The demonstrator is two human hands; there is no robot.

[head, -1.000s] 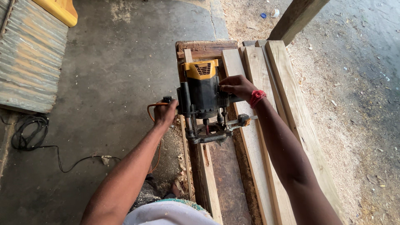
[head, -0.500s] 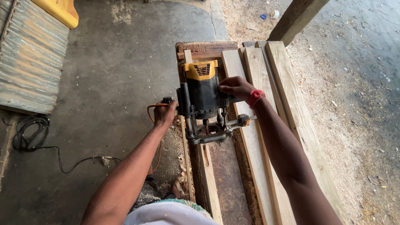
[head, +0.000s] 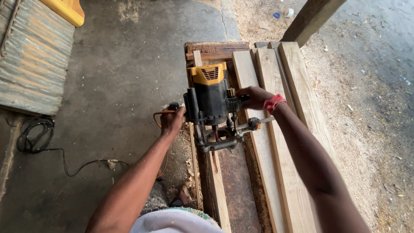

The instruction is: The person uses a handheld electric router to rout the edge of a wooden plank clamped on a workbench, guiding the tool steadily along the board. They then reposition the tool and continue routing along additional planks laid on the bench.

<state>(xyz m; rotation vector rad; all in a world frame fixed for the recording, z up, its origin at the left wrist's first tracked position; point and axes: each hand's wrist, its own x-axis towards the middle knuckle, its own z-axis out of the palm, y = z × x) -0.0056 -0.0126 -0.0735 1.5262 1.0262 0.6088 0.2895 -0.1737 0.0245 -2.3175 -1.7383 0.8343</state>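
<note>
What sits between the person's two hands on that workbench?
In the head view, a yellow-and-black plunge router stands between the left hand and the right hand. Each hand grips a side handle, over a narrow wooden strip.

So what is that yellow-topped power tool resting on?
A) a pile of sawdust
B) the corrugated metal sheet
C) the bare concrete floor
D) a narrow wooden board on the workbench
D: the plunge router, gripped by the left hand and right hand, sits with its base on a narrow wooden board lying on the workbench.
</note>
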